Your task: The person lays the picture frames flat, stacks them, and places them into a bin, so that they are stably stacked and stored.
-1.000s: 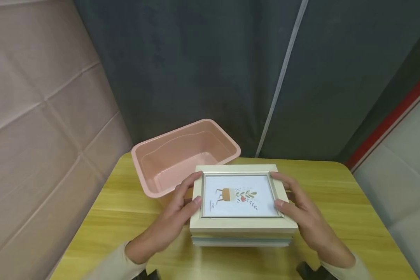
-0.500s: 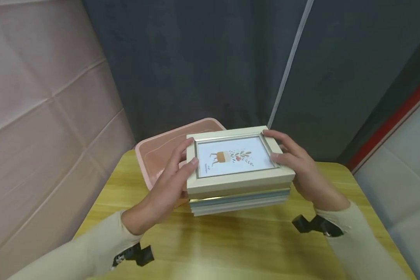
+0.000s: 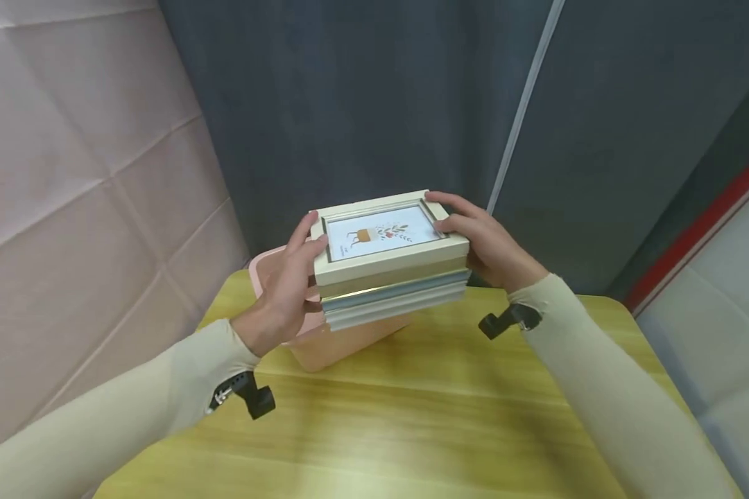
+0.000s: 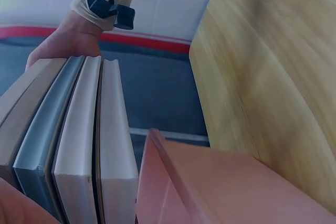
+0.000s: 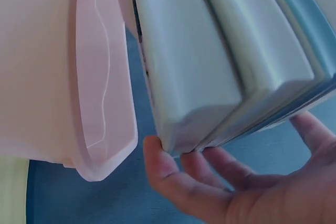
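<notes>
A stack of several picture frames is held up level with the bin's rim and above, tilted slightly, between my two hands. On top is a cream frame [image 3: 394,258] around a picture of a potted plant; beneath it show a blue frame [image 3: 399,288] and white frames [image 5: 184,61]. My left hand [image 3: 283,287] grips the stack's left end, thumb on the top frame. At the right end my right hand [image 3: 493,242] grips it, with fingertips under the lowest frame in the right wrist view. A pink plastic bin [image 3: 349,344] lies behind and below, partly hidden by the stack.
The bin stands on a yellow wood-grain table [image 3: 412,430], toward its back left. A dark curtain [image 3: 349,90] hangs behind the table. Pale quilted fabric [image 3: 100,229] covers the left side, and a white wall [image 3: 736,305] with a red band is on the right.
Both hands have lifted the stack of picture frames off the table and carried it away from me and to the left, over the bin's near right part.
</notes>
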`<state>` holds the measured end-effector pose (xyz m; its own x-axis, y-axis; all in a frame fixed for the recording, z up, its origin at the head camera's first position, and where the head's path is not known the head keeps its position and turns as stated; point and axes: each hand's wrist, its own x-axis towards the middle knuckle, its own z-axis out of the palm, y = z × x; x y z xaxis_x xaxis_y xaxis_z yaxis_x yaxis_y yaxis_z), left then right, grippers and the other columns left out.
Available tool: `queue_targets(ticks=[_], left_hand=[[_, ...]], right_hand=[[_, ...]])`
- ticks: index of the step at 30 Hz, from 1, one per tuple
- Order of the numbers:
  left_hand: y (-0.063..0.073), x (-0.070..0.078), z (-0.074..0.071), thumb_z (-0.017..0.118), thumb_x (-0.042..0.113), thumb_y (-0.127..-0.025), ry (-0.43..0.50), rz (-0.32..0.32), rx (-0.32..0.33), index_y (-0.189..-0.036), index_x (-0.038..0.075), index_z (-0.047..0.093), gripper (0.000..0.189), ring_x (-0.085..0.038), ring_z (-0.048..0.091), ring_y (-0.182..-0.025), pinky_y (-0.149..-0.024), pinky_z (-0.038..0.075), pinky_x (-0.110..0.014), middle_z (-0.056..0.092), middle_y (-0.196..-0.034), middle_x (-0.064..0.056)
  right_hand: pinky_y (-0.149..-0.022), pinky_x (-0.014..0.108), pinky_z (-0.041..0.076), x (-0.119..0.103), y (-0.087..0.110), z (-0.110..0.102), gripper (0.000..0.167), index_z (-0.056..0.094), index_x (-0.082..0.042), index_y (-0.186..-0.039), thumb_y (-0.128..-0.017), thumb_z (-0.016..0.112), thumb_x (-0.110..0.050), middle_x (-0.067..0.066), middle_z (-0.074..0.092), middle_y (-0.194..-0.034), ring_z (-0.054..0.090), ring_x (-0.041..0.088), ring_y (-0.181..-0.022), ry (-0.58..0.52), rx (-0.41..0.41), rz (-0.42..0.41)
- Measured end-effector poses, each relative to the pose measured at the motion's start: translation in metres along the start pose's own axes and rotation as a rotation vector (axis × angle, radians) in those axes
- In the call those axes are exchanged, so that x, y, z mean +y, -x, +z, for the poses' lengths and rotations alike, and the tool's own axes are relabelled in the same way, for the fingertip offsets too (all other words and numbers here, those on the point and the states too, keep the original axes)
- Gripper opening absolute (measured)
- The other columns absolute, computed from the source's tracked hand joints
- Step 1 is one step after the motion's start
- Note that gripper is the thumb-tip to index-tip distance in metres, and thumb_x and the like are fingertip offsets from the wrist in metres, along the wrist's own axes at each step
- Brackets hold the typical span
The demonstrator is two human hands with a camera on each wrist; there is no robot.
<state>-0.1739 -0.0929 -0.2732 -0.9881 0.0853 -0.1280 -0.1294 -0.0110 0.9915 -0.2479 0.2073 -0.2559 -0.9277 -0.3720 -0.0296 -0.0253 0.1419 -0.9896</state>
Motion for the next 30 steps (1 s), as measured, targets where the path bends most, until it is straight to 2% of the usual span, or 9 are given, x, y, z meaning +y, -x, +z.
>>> queue_targets(ticks=[4, 6, 10, 15, 19, 25, 30], left_hand=[[-0.018, 0.0, -0.005, 0.043, 0.05, -0.11, 0.046, -0.008, 0.06, -0.158, 0.067, 0.017, 0.057, -0.017, 0.074, -0.09, -0.062, 0.053, -0.029, 0.066, -0.139, -0.008], [-0.028, -0.001, -0.007, 0.042, 0.048, -0.11, 0.066, 0.001, 0.079, -0.158, 0.067, 0.019, 0.056, -0.015, 0.074, -0.084, -0.059, 0.053, -0.027, 0.067, -0.138, -0.009], [-0.046, -0.004, -0.01, 0.039, 0.045, -0.111, 0.086, 0.02, 0.118, -0.159, 0.065, 0.019, 0.055, -0.013, 0.072, -0.08, -0.061, 0.054, -0.028, 0.065, -0.142, -0.011], [-0.06, -0.014, -0.018, 0.038, 0.044, -0.111, 0.073, 0.01, 0.178, -0.158, 0.065, 0.022, 0.055, -0.02, 0.07, -0.093, -0.074, 0.058, -0.035, 0.056, -0.153, -0.009], [-0.067, -0.026, -0.023, 0.038, 0.044, -0.11, 0.064, 0.005, 0.193, -0.159, 0.065, 0.021, 0.055, -0.025, 0.068, -0.107, -0.08, 0.058, -0.038, 0.047, -0.162, -0.007], [-0.074, -0.04, -0.033, 0.039, 0.043, -0.11, 0.067, 0.0, 0.2, -0.16, 0.063, 0.022, 0.057, -0.031, 0.063, -0.125, -0.086, 0.058, -0.039, 0.041, -0.168, -0.005], [-0.077, -0.049, -0.043, 0.042, 0.04, -0.109, 0.093, -0.02, 0.224, -0.157, 0.066, 0.027, 0.056, -0.029, 0.057, -0.138, -0.097, 0.057, -0.039, 0.03, -0.174, 0.005]], right_hand=[[-0.086, 0.036, 0.059, 0.002, -0.031, 0.002, 0.061, 0.048, -0.041, -0.157, -0.099, 0.061, -0.027, 0.002, 0.037, -0.166, 0.053, 0.033, -0.128, -0.025, 0.017, -0.007], [-0.086, 0.037, 0.059, 0.005, -0.045, 0.002, 0.061, 0.05, -0.04, -0.156, -0.098, 0.062, -0.026, 0.002, 0.039, -0.164, 0.053, 0.032, -0.129, -0.039, 0.03, -0.014], [-0.085, 0.037, 0.06, 0.012, -0.068, 0.003, 0.062, 0.052, -0.039, -0.155, -0.097, 0.064, -0.024, 0.004, 0.041, -0.163, 0.054, 0.032, -0.128, -0.053, 0.032, -0.017], [-0.082, 0.038, 0.062, 0.021, -0.09, 0.008, 0.062, 0.051, -0.037, -0.156, -0.097, 0.063, -0.022, 0.008, 0.042, -0.161, 0.058, 0.034, -0.122, -0.064, 0.004, -0.001], [-0.082, 0.037, 0.061, 0.031, -0.103, 0.012, 0.062, 0.052, -0.034, -0.156, -0.096, 0.064, -0.02, 0.01, 0.045, -0.158, 0.06, 0.033, -0.119, -0.077, 0.002, 0.002], [-0.09, 0.041, 0.058, 0.047, -0.113, 0.021, 0.063, 0.054, -0.037, -0.154, -0.095, 0.067, -0.021, 0.008, 0.046, -0.16, 0.058, 0.035, -0.124, -0.082, 0.038, 0.031], [-0.086, 0.035, 0.057, 0.057, -0.118, 0.032, 0.063, 0.055, -0.04, -0.152, -0.092, 0.068, -0.024, 0.006, 0.045, -0.161, 0.059, 0.034, -0.123, -0.029, 0.066, 0.032]])
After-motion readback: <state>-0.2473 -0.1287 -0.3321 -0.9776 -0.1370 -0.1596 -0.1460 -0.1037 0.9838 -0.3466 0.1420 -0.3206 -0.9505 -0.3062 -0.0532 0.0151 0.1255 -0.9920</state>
